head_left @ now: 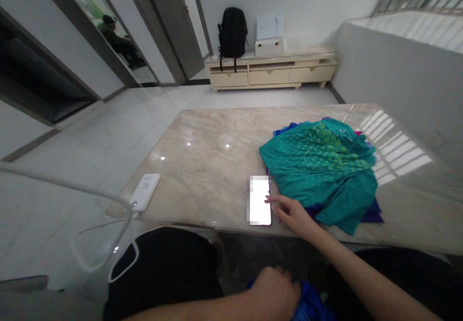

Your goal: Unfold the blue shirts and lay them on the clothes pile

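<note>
A smartphone [259, 202] lies flat near the table's front edge, its screen lit white and partly pixelated. My right hand [289, 215] reaches over its right side, the index finger stretched onto the screen and the other fingers loosely bent, holding nothing. Just beyond that hand, a teal shirt [318, 166] with a green pattern lies spread on top of a pile of clothes. Below the table edge, in my lap, my left hand [273, 292] is closed on a blue garment [313, 304]; most of that cloth is cut off by the frame's bottom.
The marble-look table [202, 176] bears a white power bank [145, 193] at its left, with a white cable [90, 190] running off it. Beyond, a low cabinet [269, 74] holds a black backpack [232, 34] and a white box [268, 47]. A mirror [144, 72] shows a seated person.
</note>
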Demonstrator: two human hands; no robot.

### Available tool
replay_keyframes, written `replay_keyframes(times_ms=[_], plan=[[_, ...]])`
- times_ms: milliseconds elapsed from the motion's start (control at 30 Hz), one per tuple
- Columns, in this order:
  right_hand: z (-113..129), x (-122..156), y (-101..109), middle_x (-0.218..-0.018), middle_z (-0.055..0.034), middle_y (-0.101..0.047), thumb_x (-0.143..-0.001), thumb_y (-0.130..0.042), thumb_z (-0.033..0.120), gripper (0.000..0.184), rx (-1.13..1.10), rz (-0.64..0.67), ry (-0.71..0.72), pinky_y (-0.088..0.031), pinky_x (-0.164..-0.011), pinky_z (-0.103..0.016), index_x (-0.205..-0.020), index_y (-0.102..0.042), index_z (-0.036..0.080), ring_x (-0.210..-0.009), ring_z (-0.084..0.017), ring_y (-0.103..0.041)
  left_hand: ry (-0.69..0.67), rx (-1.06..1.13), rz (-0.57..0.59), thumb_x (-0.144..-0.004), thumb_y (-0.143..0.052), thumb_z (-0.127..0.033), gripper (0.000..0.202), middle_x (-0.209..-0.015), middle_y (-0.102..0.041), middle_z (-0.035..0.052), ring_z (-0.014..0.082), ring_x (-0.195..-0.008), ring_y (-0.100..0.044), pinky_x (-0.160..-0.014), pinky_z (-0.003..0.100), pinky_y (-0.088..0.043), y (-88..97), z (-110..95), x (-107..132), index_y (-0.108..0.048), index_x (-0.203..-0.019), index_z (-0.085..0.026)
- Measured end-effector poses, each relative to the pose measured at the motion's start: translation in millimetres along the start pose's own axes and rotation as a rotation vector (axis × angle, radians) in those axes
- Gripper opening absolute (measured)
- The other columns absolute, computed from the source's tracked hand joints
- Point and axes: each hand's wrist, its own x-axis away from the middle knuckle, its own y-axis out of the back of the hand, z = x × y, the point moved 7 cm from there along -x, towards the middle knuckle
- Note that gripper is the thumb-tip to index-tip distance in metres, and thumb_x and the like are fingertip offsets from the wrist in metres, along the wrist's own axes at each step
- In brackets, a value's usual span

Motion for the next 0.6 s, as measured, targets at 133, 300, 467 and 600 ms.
replay_keyframes(times_ms=[133,300,467,600], plan=[[-2.7,1.3,-4.5,-0.104,-0.0069,-0.079,-0.096,-0.052,0.031,0.039,-0.056,0.042,-0.023,-0.044,-0.054,-0.025,-0.13,-0.067,0.018,-0.055,-0.012,-0.055,0.007,0.024,0.023,-0.089,-0.06,-0.03,0.027,-0.095,-0.076,0.0178,0.0321,-0.084,-0.075,-0.066,0.041,-0.059,1.2,0.2,0.7,-0.069,-0.108,-0.012],[0.1,2.1,-1.9,-0.118,-0.0072,-0.075,-0.096,-0.054,0.029,0.044,0.002,0.002,0.035,-0.044,-0.055,-0.025,-0.139,-0.061,0.022,-0.058,-0.012,-0.053,0.011,0.016,0.071,-0.088,-0.061,-0.029,0.024,-0.091,-0.077,0.0185,0.0332,-0.08,-0.076,-0.063,0.043,-0.06,2.0,-0.1,1.4,-0.071,-0.103,-0.012],[1.3,1.7,-1.8,-0.131,-0.0087,-0.07,-0.096,-0.054,0.027,0.046,-0.007,0.0,0.026,-0.043,-0.054,-0.026,-0.141,-0.057,0.023,-0.058,-0.011,-0.052,0.013,0.02,0.07,-0.087,-0.062,-0.027,0.021,-0.086,-0.078,0.0187,0.0325,-0.076,-0.077,-0.062,0.041,-0.06,0.7,0.1,0.9,-0.073,-0.096,-0.012],[2.0,2.5,-5.6,-0.112,-0.0062,-0.076,-0.098,-0.052,0.028,0.048,-0.043,0.038,0.028,-0.044,-0.056,-0.026,-0.145,-0.053,0.021,-0.059,-0.012,-0.052,0.003,0.035,0.051,-0.086,-0.061,-0.026,0.02,-0.085,-0.078,0.0177,0.0319,-0.074,-0.076,-0.063,0.041,-0.06,-1.3,1.2,0.1,-0.073,-0.093,-0.013]])
